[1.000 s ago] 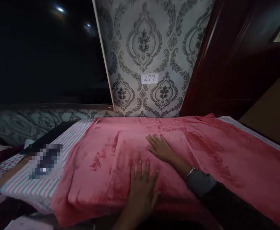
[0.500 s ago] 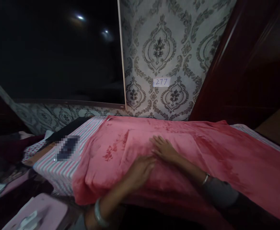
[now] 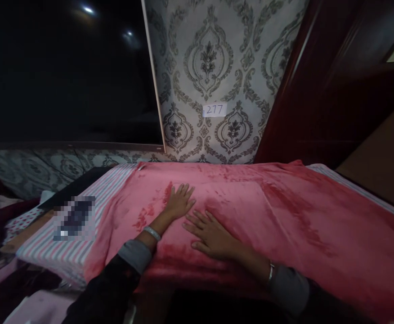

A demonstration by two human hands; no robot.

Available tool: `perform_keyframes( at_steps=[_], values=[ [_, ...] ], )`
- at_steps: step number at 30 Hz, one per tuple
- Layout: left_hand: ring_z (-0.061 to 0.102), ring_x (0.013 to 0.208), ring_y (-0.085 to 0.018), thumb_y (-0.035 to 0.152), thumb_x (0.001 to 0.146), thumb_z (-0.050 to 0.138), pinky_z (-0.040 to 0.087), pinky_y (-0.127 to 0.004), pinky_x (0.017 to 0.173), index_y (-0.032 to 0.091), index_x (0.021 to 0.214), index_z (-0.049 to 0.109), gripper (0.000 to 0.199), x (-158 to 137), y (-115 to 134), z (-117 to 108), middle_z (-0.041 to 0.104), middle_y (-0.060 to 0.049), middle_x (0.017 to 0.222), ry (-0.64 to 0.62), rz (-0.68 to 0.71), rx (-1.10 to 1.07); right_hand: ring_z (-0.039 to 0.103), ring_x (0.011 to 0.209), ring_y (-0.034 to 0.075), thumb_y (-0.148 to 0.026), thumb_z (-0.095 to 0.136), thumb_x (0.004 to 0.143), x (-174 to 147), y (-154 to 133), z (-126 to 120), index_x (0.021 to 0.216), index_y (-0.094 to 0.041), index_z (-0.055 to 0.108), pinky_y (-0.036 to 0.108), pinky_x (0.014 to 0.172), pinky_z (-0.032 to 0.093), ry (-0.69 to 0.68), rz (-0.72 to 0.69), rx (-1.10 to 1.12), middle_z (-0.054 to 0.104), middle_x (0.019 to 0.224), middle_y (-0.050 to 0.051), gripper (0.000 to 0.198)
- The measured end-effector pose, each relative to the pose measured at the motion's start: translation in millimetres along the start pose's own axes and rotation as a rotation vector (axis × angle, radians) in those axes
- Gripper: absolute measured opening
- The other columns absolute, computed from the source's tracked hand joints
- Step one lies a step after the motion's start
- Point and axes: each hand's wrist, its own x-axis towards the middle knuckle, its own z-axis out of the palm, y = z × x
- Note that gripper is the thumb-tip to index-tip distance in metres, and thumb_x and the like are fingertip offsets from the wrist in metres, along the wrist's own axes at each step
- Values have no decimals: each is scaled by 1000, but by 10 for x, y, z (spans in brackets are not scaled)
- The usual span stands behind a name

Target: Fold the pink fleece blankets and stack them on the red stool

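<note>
Pink blanket (image 3: pixel 335 225) lies spread across the near half of the scene, wider than it is deep, its near edge hanging down into shadow. Behind its far edge rises a wall (image 3: pixel 190 90) papered in a grey leafy pattern. To the left on that wall is a big dark screen (image 3: pixel 62 81) with two light reflections; to the right stands a dark red, glossy door (image 3: pixel 311 108). Under the blanket, a striped cloth (image 3: pixel 45 252) shows at the left and at the far right. Toward the middle, a rectangular panel (image 3: pixel 247 198) of the same pink stands slightly raised; I cannot tell whether it is a separate piece. Both hands press flat there, palms down, fingers spread, gripping nothing: the left hand (image 3: pixel 180 202) is farther and to the left, the right hand (image 3: pixel 212 236) just beside it, nearer and to the right. A dark object (image 3: pixel 77 216), blurred out, lies on the striped cloth. Smaller are the paper slip (image 3: pixel 214 109) reading 277 on the wall and a bracelet at each wrist.
</note>
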Motion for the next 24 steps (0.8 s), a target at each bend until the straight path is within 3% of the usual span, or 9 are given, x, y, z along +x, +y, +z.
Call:
perform_keyframes(
  at_steps=[3,8,13,17,20,24],
  values=[
    [26,151,-32,42,100,37,21,-64,118,22,155,34,59,13,-46,-60,31,-15,162,-38,14,20,21,151,26,-57,40,102,-9,-49,-25,154,-35,37,53,124,15,18,17,-7,28,161,-1,57],
    [24,150,-36,49,98,36,24,-65,115,20,155,33,64,236,-41,-427,26,-18,163,-291,-33,44,36,145,22,-48,41,103,-65,98,-271,150,-27,47,44,122,24,30,57,23,42,156,2,51],
    [28,150,-36,52,98,34,22,-68,114,22,152,38,62,591,457,-688,29,-19,162,-290,61,52,37,144,28,-37,34,104,-178,717,-786,151,-20,44,53,117,29,192,518,-121,42,155,13,51],
    [25,151,-34,54,98,35,15,-67,118,23,154,36,63,691,918,-539,29,-15,163,-199,152,30,26,149,32,-40,38,104,-241,1119,-880,155,-17,36,56,119,21,197,794,-261,33,159,16,56],
    [23,151,-35,55,99,33,16,-68,117,24,156,33,64,627,1042,-286,29,-12,163,-109,149,28,22,150,33,-44,40,104,-310,1264,-663,155,-19,38,56,119,19,180,822,-301,30,161,15,57],
    [25,151,-35,57,100,30,19,-67,117,27,156,31,64,557,1008,-48,31,-9,163,-58,146,45,20,151,31,-47,37,104,-397,1365,-378,155,-20,38,53,119,20,216,797,-289,29,162,15,58]
  ],
)
